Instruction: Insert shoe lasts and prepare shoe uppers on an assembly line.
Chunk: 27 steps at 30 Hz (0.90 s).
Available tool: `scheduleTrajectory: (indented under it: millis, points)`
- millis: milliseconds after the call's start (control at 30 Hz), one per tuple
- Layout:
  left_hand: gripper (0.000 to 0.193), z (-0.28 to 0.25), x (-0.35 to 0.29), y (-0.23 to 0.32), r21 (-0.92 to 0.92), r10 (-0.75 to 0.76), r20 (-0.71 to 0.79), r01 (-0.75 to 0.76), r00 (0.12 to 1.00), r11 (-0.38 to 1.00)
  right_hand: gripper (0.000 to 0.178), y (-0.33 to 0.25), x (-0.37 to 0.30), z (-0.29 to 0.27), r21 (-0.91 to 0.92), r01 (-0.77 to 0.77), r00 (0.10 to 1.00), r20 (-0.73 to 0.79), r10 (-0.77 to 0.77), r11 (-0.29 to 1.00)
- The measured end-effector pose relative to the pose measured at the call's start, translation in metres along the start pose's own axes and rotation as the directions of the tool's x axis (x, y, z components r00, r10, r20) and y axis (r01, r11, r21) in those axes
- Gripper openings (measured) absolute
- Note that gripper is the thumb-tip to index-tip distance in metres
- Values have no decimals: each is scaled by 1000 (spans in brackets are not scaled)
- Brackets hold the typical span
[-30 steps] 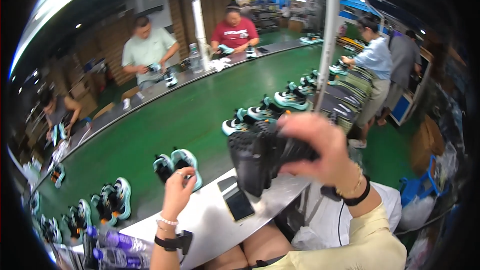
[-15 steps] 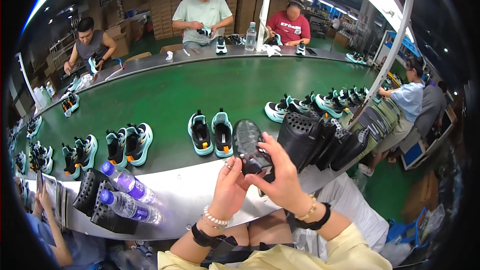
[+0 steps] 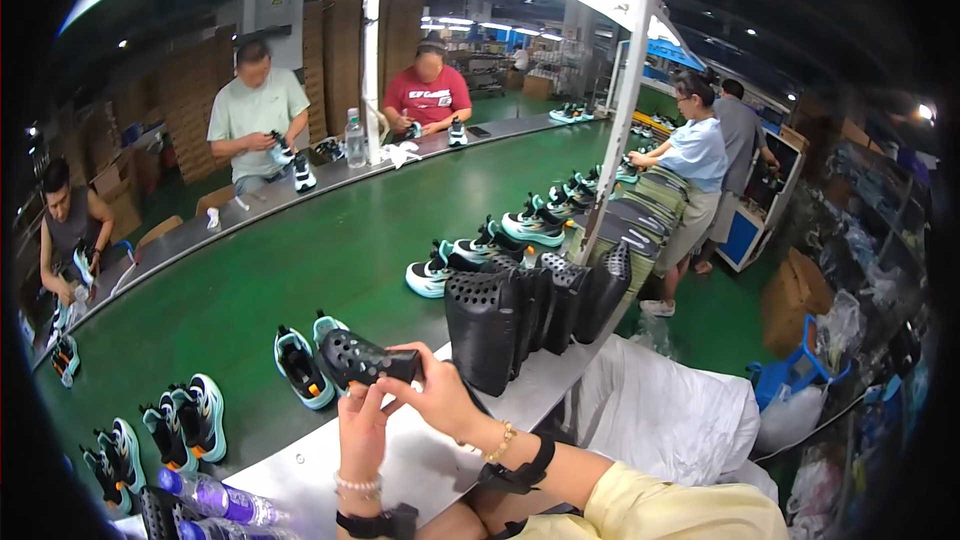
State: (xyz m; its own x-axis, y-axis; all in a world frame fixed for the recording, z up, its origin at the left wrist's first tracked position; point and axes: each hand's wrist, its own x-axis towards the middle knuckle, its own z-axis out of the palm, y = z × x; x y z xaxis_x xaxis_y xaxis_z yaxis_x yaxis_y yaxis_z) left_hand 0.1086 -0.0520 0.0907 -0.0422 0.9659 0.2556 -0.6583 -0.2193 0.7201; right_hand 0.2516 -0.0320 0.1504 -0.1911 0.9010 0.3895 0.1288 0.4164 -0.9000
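Right fingers (image 3: 418, 352): I'm pinching the form (image 3: 358, 360), seemingly steadying it.
Left fingers (image 3: 355, 404): waiting below it, perhaps supporting; grip I can't tell.

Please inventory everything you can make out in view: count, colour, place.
Held form: one, black, perforated, between both grips
Standing forms: several, black, ledge's right part
Lower-left form: one visible, black, beside bottles
Shoes: many, black and pale teal, mostly on the table
Table: one, green, centre
Ledge: one, white, near side
Purple-capped bottles: two, clear, lower left
Plain bottle: one, clear, far edge
Co-workers: five nearby, mixed clothing, opposite and right
Sacking: count unclear, white, lower right
Carton: one, brown, right floor
Left grip: one, pale bracelet, below held form
Right grip: one, gold-coloured bracelet, around held form's right end
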Motion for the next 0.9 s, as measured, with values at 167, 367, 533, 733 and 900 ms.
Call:
scheduleTrajectory:
  millis: [167, 367, 533, 733, 900]
  points:
    - [28, -92, 25, -5, 974, 396, -165, 86, 903, 208, 37, 5, 17, -6, -126, -65, 998, -17, 64, 990]
    - [37, -108, 40, -35, 985, 403, -134, 79, 905, 150, 40, 38, 57, 34, -469, 45, 984, 174, 42, 882]
    - [34, -112, 31, -40, 985, 433, -131, 66, 892, 162, 45, 42, 97, 67, -764, 202, 962, 271, 20, 613]
    - [32, -114, 30, -37, 982, 432, -146, 76, 890, 174, 54, 50, 121, 116, -866, 228, 922, 339, 187, 445]
    - [32, -120, 27, -39, 976, 426, -163, 82, 890, 204, 57, 29, 172, 119, -882, 113, 656, 411, 633, 457]
